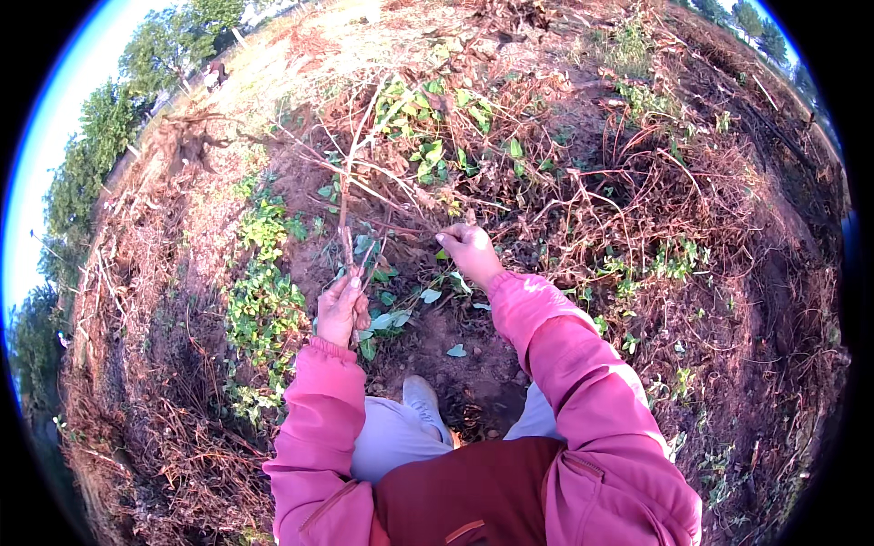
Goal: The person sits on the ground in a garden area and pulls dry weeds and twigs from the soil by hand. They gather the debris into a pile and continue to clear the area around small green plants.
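Note:
My left hand (343,307) grips the lower part of a bare, forked woody branch (345,198). The branch stands nearly upright before me and spreads into several pale, leafless twigs at its top. To its right, my right hand (471,251) has thumb and forefinger pinched at the end of a thin reddish twig (399,226). Whether that twig belongs to the held branch is hard to tell. Broad green leaves (389,321) hang below and beside my left hand. A single loose leaf (456,351) lies on the bare soil (444,327) in front of my feet.
Tangled dry vines (614,198) cover the ground ahead and to the right. Low green plants (263,307) grow in a strip at left, beside dry brush (198,471). A tree stump or root clump (188,140) sits farther off. Trees (102,130) line the left edge.

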`<state>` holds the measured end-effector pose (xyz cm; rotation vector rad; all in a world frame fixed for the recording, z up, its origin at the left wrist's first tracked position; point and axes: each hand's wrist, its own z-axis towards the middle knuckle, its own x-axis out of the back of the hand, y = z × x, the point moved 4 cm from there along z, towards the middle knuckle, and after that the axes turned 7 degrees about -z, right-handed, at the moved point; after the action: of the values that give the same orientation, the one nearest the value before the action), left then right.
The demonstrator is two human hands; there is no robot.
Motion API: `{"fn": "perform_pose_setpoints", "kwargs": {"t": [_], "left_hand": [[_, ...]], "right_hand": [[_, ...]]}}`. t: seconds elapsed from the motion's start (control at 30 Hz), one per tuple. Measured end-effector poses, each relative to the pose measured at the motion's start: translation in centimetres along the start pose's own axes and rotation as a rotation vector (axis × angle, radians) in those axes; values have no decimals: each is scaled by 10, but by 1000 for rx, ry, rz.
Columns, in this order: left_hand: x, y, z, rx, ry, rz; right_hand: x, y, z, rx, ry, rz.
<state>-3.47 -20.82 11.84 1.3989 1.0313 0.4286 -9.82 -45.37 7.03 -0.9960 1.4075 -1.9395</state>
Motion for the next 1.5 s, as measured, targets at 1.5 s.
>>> {"fn": "perform_pose_setpoints", "kwargs": {"t": [1.5], "left_hand": [[-31, -12, 8, 87, -80, -76]], "right_hand": [[55, 10, -13, -331, -99, 165]]}}
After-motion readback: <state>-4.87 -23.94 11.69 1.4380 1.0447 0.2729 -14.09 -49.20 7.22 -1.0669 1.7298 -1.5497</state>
